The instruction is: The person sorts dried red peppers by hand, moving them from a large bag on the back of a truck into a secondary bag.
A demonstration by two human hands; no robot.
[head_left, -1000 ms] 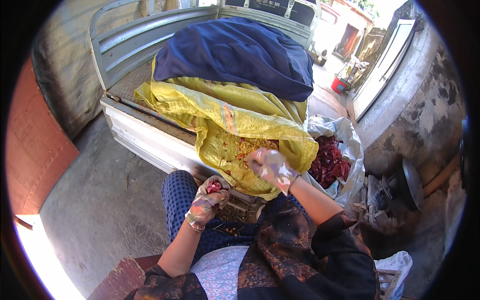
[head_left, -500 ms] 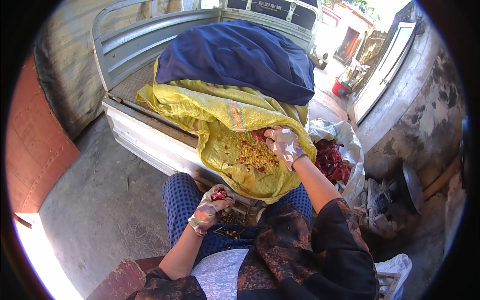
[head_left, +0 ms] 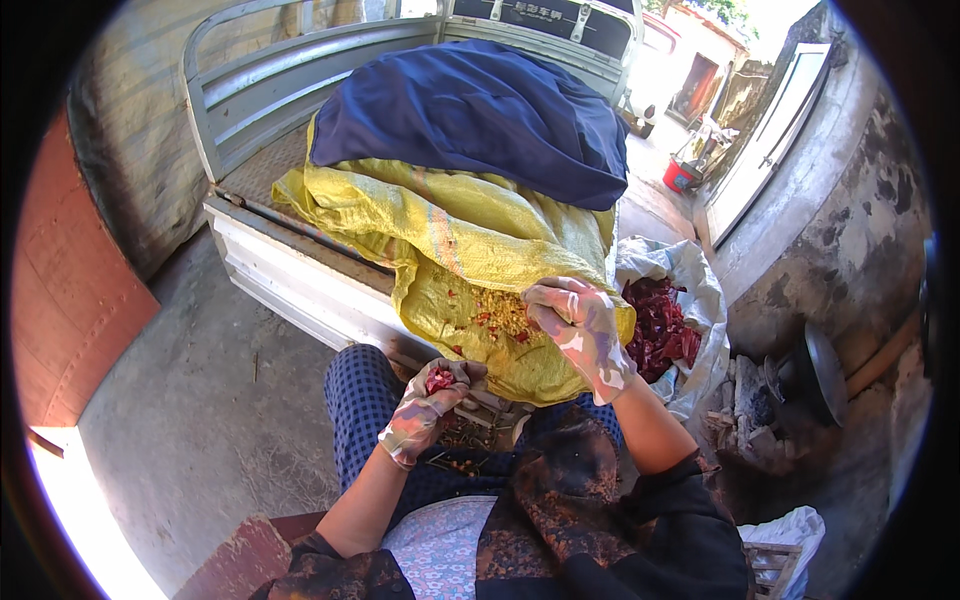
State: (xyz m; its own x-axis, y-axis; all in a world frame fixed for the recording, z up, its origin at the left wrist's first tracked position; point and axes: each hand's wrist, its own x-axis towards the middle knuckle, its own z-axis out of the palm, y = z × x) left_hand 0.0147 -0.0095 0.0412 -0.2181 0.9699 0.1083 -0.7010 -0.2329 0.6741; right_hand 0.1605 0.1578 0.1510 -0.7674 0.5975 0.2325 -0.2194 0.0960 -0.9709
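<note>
My left hand [head_left: 425, 408], in a patterned glove, is closed around a small bunch of dried red chillies [head_left: 438, 380] above my lap. My right hand [head_left: 580, 335], in a matching glove, is over the near right part of a yellow woven sack [head_left: 430, 290]. Its fingers are curled together, and what they hold, if anything, is hidden. Yellow seeds with red flecks [head_left: 500, 312] lie on the sack just left of those fingers. A white sack [head_left: 705, 300] to the right holds dark red dried chillies [head_left: 660, 325].
A dark blue cloth [head_left: 470, 120] covers the heap on the white truck bed [head_left: 290, 290], whose edge faces my knees. Right of me, a dark round pan [head_left: 822, 375] leans by the stained wall [head_left: 850, 240]. A red bucket [head_left: 682, 174] stands farther back.
My right hand has come out from under the sack's fold and drawn back toward me, and the fold now hangs lower over the seeds. My left hand has moved slightly up and right.
</note>
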